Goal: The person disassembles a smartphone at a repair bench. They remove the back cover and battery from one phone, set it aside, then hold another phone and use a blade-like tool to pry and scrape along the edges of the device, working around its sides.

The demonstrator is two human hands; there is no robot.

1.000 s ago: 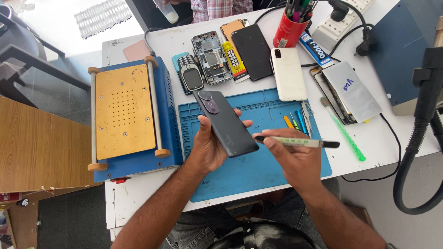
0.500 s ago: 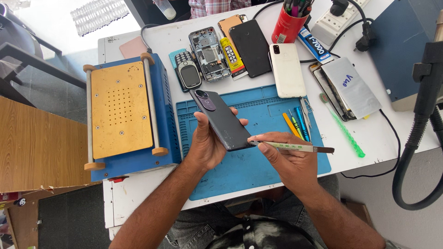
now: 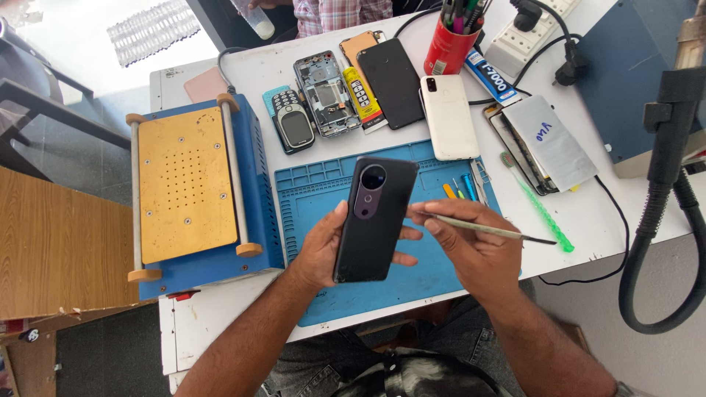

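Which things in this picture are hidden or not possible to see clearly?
- Head view: the screen side of the dark phone faces down, covered by its own back and the left hand.
- The thin tool's tip is too small to identify.
- The red cup's pens are cut by the top edge.

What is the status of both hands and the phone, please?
Left hand gripping dark phone, back up. Right hand holding thin tool. Nothing between them.
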